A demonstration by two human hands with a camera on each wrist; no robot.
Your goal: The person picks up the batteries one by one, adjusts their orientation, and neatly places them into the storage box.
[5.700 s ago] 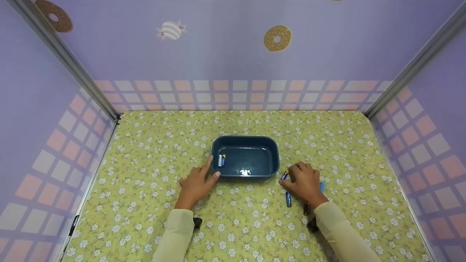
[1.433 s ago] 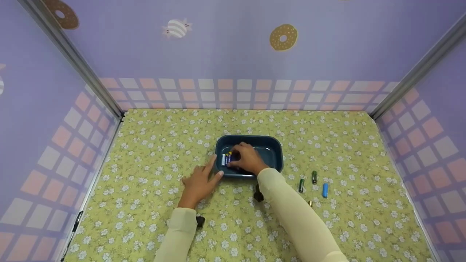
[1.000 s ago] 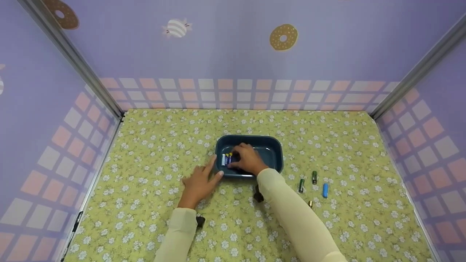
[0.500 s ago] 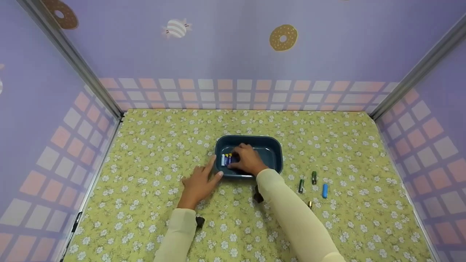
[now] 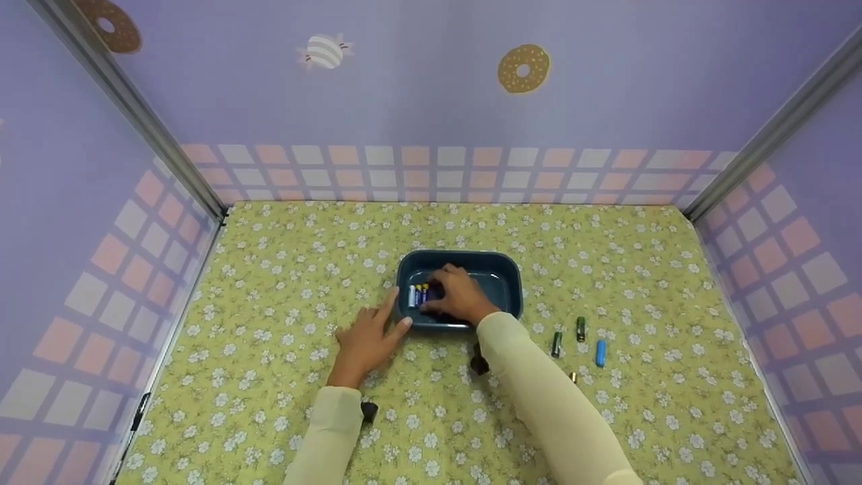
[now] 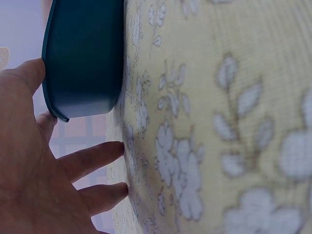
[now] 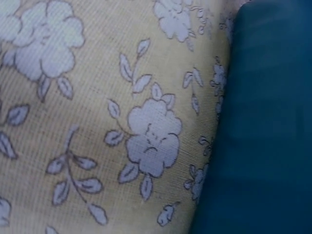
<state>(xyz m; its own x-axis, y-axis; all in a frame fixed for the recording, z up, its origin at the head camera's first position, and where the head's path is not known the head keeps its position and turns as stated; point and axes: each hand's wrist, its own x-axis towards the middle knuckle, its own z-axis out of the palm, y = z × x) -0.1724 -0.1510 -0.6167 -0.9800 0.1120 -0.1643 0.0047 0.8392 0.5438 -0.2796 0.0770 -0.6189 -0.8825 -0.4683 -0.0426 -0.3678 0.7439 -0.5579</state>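
A dark blue-green plastic box [image 5: 495,289] sits mid-table. Inside at its left end, a pale battery [image 5: 412,296] and a blue, yellow-tipped battery [image 5: 418,296] lie side by side. My right hand [image 5: 460,295] reaches into the box and pinches another blue battery [image 5: 425,294] with a yellow tip, beside those two. At the box's left side my left hand [image 5: 366,339] has its fingers spread, thumb and index finger touching the wall. The left wrist view shows this hand [image 6: 34,151] against the rim. No right fingers show in the right wrist view, only the box wall [image 7: 268,126] and cloth.
Right of the box lie two green batteries, a nearer one [image 5: 557,344] and a farther one [image 5: 581,329], plus a blue battery [image 5: 601,353]. A gold-tipped battery [image 5: 574,377] is partly covered by the right sleeve [image 5: 555,404]. Purple walls [image 5: 417,81] enclose the flowered cloth [image 5: 303,256].
Since the oldest frame, my right hand has carried a blue battery from the cloth into the box beside the other two. Over the last second, both hands have stayed almost still.
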